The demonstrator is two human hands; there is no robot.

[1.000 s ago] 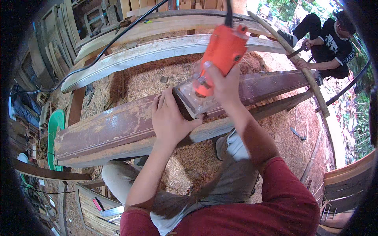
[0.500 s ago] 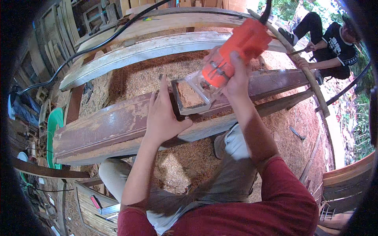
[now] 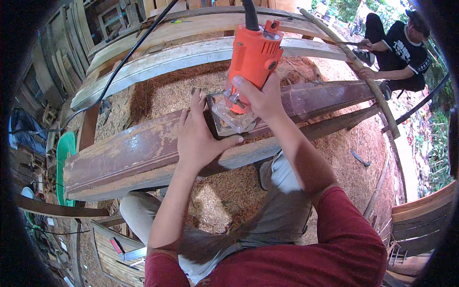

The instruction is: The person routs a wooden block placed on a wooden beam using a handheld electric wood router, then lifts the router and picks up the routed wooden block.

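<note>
My right hand (image 3: 263,98) grips an orange corded power router (image 3: 251,62), held fairly upright with its clear plastic base (image 3: 222,115) over a small dark rectangular frame (image 3: 210,107). The frame rests on a long, worn maroon board (image 3: 124,150). My left hand (image 3: 198,141) steadies the frame, its index finger reaching up along the left side and its thumb along the near edge. The router's base hides most of what lies inside the frame. The router's bit cannot be made out.
Pale planks (image 3: 167,64) lie behind. A co-worker (image 3: 399,52) at upper right holds a long tool by a wooden pole (image 3: 366,81). A black cord (image 3: 122,64) crosses the left. A green basin (image 3: 64,170), sawdust floor (image 3: 205,203) and red-handled square (image 3: 117,246) lie around me.
Since half a second ago, the router has swung left and more upright, covering the frame that showed beside it. The co-worker's upper hand and tool have moved up and left.
</note>
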